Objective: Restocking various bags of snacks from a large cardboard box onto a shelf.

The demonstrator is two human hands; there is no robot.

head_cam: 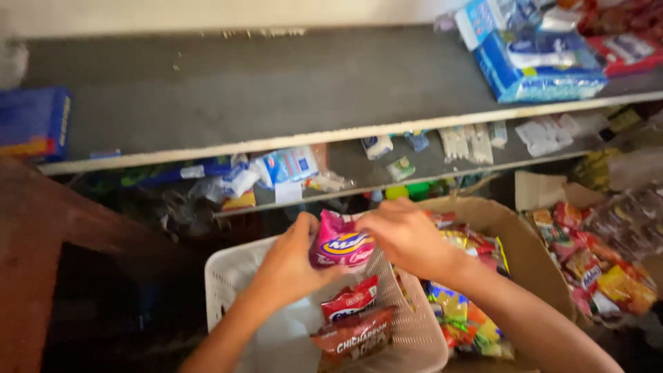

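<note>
Gripping crinkly pink snack bag w/ both hands: left hand, right hand

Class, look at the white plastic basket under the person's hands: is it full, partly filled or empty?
Partly filled. The white basket holds two red snack packets, with bare white floor showing beside them. Both hands hold a pink packet above it.

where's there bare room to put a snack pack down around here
The upper grey shelf is bare between the blue box at its left end and the blue packs on the right. The white basket has bare floor at its left. The cardboard box and lower shelf are crowded.
</note>
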